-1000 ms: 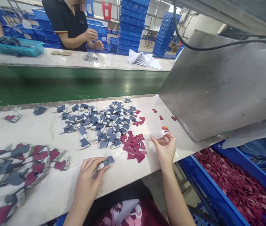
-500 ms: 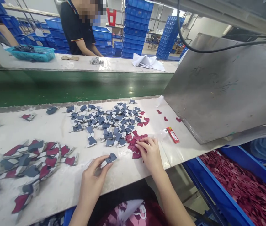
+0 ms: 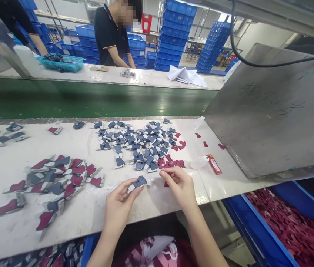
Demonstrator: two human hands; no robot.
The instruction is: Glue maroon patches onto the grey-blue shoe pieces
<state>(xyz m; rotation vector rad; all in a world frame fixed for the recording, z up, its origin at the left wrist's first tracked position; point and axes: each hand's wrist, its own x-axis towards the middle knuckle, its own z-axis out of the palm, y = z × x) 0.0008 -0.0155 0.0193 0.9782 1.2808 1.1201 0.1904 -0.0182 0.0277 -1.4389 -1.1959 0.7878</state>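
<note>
Now one blue-and-white piece (image 3: 139, 182) is pinched by the left hand (image 3: 122, 194) over the worktable (image 3: 151, 205). Beside the maroon pile (image 3: 170, 163), the right hand's (image 3: 180, 185) fingertips are drawn together; whether anything is grasped cannot be told. Three loose maroon scraps (image 3: 205, 144) are scattered near the metal panel (image 3: 279, 111). Maroon parts are held in one blue bin (image 3: 265, 227), dark ones in one turquoise basket (image 3: 68, 66). Since the previous frame, the right hand has been brought closer to the piece.

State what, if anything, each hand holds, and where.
The left hand pinches a blue-and-white piece by opposite edges; whether the right hand holds anything cannot be told.
</note>
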